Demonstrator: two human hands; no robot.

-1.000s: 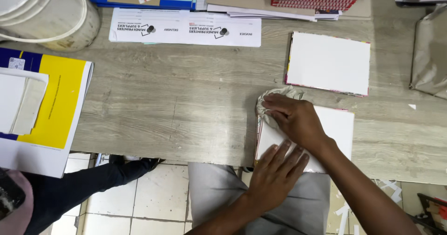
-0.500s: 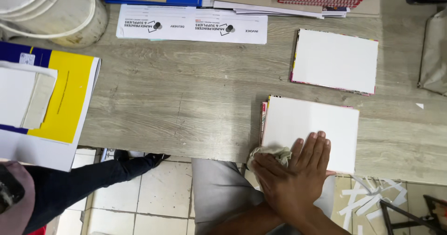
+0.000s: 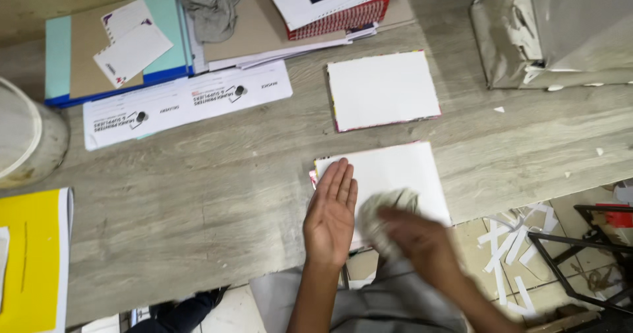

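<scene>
A white booklet (image 3: 395, 175) lies flat at the near edge of the wooden worktop (image 3: 198, 175), its near end overhanging the edge a little, a strip of coloured cover showing along its left side. The left hand (image 3: 331, 211) rests on its left part, palm down, fingers straight and together, gripping nothing. The right hand (image 3: 415, 237) (blurred) is closed around a crumpled pale cloth (image 3: 382, 211) that presses on the booklet's near half.

A likely slip: with only the flat palm pinning it, a hard rub toward the near edge could drag the booklet off the worktop, or crease the top sheet.

Counted: two white booklets, the second booklet (image 3: 384, 90) lying apart toward the far edge; two cloths, the other a grey rag (image 3: 211, 3) on the stacked card sheets at the far side. One long printed white strip (image 3: 188, 105) lies left of the second booklet, one pale bucket (image 3: 26, 142) sits at the left edge, one yellow sheet (image 3: 33, 260) at the near left corner, and one paper-wrapped bundle (image 3: 554, 30) at the far right corner.
</scene>
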